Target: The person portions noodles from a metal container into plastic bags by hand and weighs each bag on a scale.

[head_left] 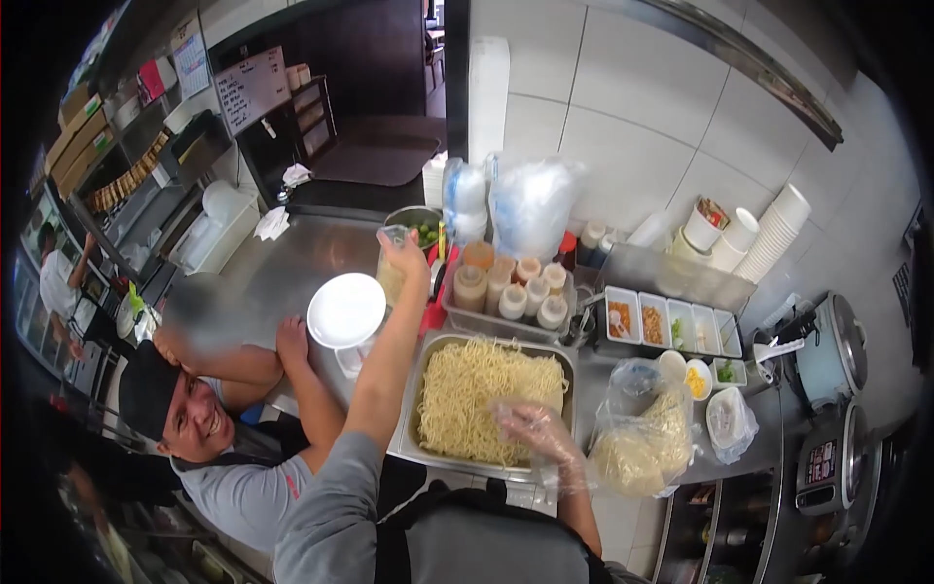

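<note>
My left hand (407, 257) is stretched forward over the counter, its fingers closed around a translucent container (389, 282) with pale yellow contents. My forearm hides part of it. My right hand (538, 431), in a clear plastic glove, is low over the right side of a metal tray (407, 428) of noodles. Its fingers are extended and touch or hover just above the yellow noodles (477, 399); I cannot tell which. Nothing shows in that hand. A white plate (347, 310) is left of my left forearm. Right of the tray sits a clear plastic bag of noodles (647, 438).
Behind the tray is a bin of squeeze bottles (513, 301). Topping trays (662, 321), stacked white cups (775, 234) and rice cookers (837, 350) are at right. A bowl of green fruit (425, 234) is farther back. A co-worker (233, 457) leans on the counter at left.
</note>
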A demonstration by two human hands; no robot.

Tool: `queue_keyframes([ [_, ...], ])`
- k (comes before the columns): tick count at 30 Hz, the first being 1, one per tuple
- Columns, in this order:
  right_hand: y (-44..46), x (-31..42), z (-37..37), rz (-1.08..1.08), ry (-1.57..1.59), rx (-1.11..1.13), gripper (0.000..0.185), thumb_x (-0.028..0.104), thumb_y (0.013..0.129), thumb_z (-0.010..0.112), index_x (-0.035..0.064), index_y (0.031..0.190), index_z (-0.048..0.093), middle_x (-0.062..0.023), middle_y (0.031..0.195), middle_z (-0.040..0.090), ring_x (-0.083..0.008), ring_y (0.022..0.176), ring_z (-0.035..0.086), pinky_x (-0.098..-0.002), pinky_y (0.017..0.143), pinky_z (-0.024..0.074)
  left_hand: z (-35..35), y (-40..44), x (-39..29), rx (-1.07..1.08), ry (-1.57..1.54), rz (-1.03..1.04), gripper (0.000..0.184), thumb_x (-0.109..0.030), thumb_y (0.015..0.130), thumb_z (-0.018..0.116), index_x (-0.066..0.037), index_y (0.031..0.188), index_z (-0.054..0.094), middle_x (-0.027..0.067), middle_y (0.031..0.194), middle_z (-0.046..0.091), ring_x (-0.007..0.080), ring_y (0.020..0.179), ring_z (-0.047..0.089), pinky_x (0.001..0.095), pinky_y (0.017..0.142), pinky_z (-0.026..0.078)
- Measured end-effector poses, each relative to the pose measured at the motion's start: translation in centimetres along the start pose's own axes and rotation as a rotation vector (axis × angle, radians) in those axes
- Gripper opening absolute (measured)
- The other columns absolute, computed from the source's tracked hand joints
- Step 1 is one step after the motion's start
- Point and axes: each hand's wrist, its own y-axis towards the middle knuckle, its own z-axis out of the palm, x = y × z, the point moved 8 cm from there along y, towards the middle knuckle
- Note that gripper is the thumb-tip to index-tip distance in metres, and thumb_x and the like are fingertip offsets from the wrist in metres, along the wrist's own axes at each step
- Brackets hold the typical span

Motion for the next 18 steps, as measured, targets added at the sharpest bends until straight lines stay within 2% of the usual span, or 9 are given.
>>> queue_keyframes([
  [1, 0.1, -0.3, 0.4, -0.012, 0.014, 0.006, 0.036, 0.025, 0.086, 0.064, 0.0027, 0.114, 0.062, -0.0089, 0.101, 0.065, -0.0115, 0.079, 0.062, -0.0256, 0.070, 0.0513, 0.4, -0.4, 0.0, 0.003, -0.010, -0.016, 0.069, 0.020, 0.079, 0.048, 0.000, 0.141, 0.024, 0.0168, 0.139, 0.028, 0.0255, 0.095, 0.058, 0.0285, 0.081, 0.054],
  [4, 0.8, -0.6, 0.5, 0.005, -0.037, 0.041, 0.035, 0.024, 0.086, 0.064, 0.0031, 0.114, 0.061, -0.0079, 0.099, 0.065, -0.0112, 0.078, 0.062, -0.0249, 0.069, 0.0511, 1.2, -1.1, -0.1, 0.080, 0.028, -0.045, 0.071, 0.016, 0.079, 0.052, -0.002, 0.142, 0.024, 0.0178, 0.146, 0.019, 0.0286, 0.117, 0.045, 0.0280, 0.083, 0.052],
  [6, 1.0, -0.9, 0.5, 0.002, -0.067, 0.034, 0.034, 0.023, 0.087, 0.064, 0.0033, 0.114, 0.061, -0.0072, 0.098, 0.065, -0.0109, 0.077, 0.062, -0.0246, 0.069, 0.0510, 1.2, -0.8, 0.8, 0.163, 0.172, 0.055, 0.072, 0.011, 0.079, 0.057, -0.004, 0.142, 0.026, 0.0185, 0.148, 0.017, 0.0301, 0.127, 0.036, 0.0312, 0.084, 0.052],
  [9, 0.8, -1.0, -0.3, 0.040, -0.022, -0.003, 0.035, 0.024, 0.089, 0.061, 0.0012, 0.115, 0.060, -0.0069, 0.097, 0.065, -0.0105, 0.079, 0.061, -0.0252, 0.070, 0.0508, 1.0, -1.7, 2.4, 0.171, 0.438, -0.377, 0.091, -0.003, 0.076, 0.066, -0.026, 0.146, 0.013, 0.0218, 0.144, 0.025, 0.0347, 0.129, 0.034, 0.0488, 0.089, 0.043],
  [10, 0.5, -1.1, -0.9, 0.060, 0.064, -0.029, 0.035, 0.023, 0.089, 0.061, 0.0003, 0.115, 0.060, -0.0069, 0.097, 0.065, -0.0105, 0.080, 0.061, -0.0254, 0.070, 0.0507, 3.9, -5.4, -1.2, 0.198, 0.127, -0.700, 0.098, -0.003, 0.076, 0.065, -0.028, 0.147, 0.003, 0.0219, 0.143, 0.028, 0.0351, 0.127, 0.035, 0.0511, 0.092, 0.040],
  [12, -0.2, -1.1, -2.5, 0.095, 0.233, -0.093, 0.035, 0.023, 0.090, 0.060, -0.0016, 0.116, 0.059, -0.0068, 0.097, 0.065, -0.0105, 0.083, 0.060, -0.0258, 0.071, 0.0507, 7.9, -5.9, -4.8, 0.316, 0.046, -0.621, 0.107, -0.004, 0.076, 0.065, -0.028, 0.145, -0.012, 0.0221, 0.139, 0.033, 0.0351, 0.124, 0.038, 0.0538, 0.096, 0.034],
  [14, -1.6, 0.6, -3.9, 0.062, 0.224, -0.130, 0.034, 0.018, 0.089, 0.060, -0.0034, 0.115, 0.058, -0.0076, 0.097, 0.065, -0.0116, 0.084, 0.059, -0.0260, 0.073, 0.0503, 12.2, -6.1, -8.2, 0.399, 0.039, -0.528, 0.104, -0.007, 0.075, 0.066, -0.027, 0.147, -0.005, 0.0218, 0.141, 0.030, 0.0338, 0.123, 0.039, 0.0518, 0.096, 0.036],
  [16, -1.9, 2.2, -5.7, 0.002, 0.143, -0.194, 0.033, 0.017, 0.088, 0.061, -0.0032, 0.114, 0.059, -0.0080, 0.097, 0.064, -0.0122, 0.083, 0.059, -0.0259, 0.073, 0.0500, 16.9, -3.4, -6.4, 0.538, 0.038, -0.311, 0.098, -0.010, 0.073, 0.068, -0.024, 0.148, 0.005, 0.0229, 0.143, 0.026, 0.0335, 0.126, 0.036, 0.0525, 0.099, 0.032],
  [18, -2.4, 2.1, -6.2, -0.040, 0.205, -0.256, 0.035, 0.017, 0.088, 0.060, -0.0039, 0.116, 0.057, -0.0094, 0.096, 0.065, -0.0124, 0.079, 0.058, -0.0258, 0.071, 0.0481, 21.1, -2.9, -8.4, 0.365, 0.757, 0.204, 0.082, -0.008, 0.070, 0.064, -0.018, 0.143, 0.027, 0.0206, 0.146, 0.021, 0.0450, 0.130, 0.026, 0.0573, 0.104, 0.024],
])
